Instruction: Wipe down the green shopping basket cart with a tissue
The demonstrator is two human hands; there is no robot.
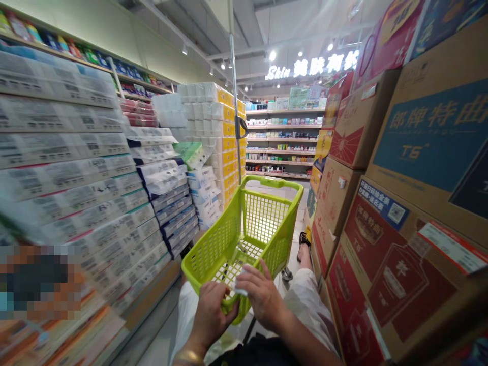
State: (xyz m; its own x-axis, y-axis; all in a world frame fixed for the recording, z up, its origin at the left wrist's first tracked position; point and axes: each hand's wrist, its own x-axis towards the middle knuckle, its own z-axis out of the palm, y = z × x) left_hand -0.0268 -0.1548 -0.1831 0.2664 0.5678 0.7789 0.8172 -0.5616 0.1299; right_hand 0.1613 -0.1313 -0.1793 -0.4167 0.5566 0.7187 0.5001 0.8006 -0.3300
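A lime-green plastic shopping cart (217,244) with lattice sides stands between my knees. My left hand (213,310) is closed around its near rim, thumb on the outer side. Just to the right, my right hand (263,292) presses a crumpled white wipe or tissue (241,283) against the same rim, fingers bent over it. Part of the wipe is hidden under those fingers. Through the lattice, the basket's floor shows no goods in the visible part.
Stacked tissue packs (84,162) line the left side. Liquor cartons (396,244) rise close on the right. A metal pole (233,101) stands by the cart's far end. Beyond it are cosmetics shelves (282,137). My sandalled foot (304,246) is beside the cart.
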